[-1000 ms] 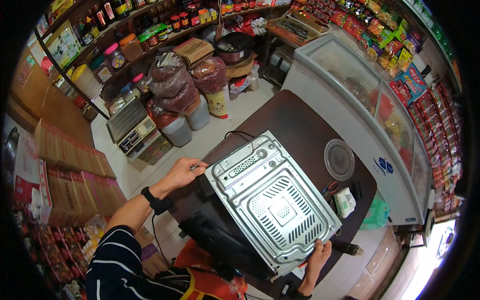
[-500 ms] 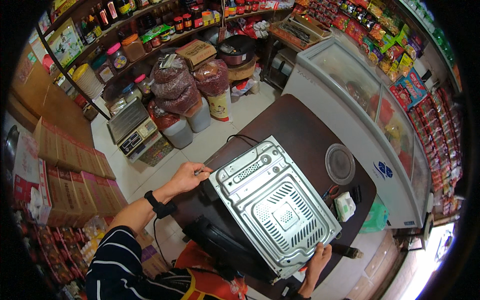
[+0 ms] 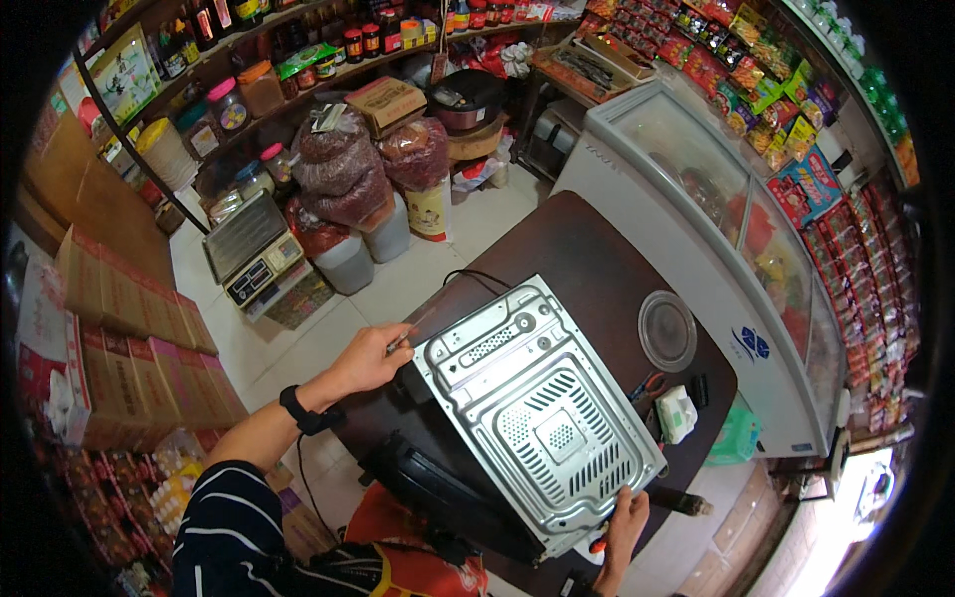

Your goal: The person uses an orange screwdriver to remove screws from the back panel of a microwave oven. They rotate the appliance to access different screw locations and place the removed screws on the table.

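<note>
A silver sheet-metal appliance casing (image 3: 485,370), with slotted and dotted vents, lies tilted across the dark table. Beside its upper left corner is my left hand (image 3: 370,360), thumb and fingers pinched together on something small that I cannot make out. A dark band with a small black box circles that wrist. My right hand (image 3: 625,519) grips the casing's lower right edge. Just by the right palm shows a small orange-red piece (image 3: 598,545), mostly hidden. A long black panel (image 3: 428,478) rests on the table's near left side.
Right of the casing, the table (image 3: 567,239) holds a round glass plate (image 3: 667,330), pliers (image 3: 649,386) and a white packet (image 3: 676,414). A chest freezer (image 3: 716,279) borders the far right. Scales (image 3: 254,254), filled sacks (image 3: 343,169) and stacked cartons (image 3: 129,348) stand left and behind.
The whole view has shifted slightly. Both hands keep nearly the same places at the casing, and more of the orange-red piece shows by my right hand.
</note>
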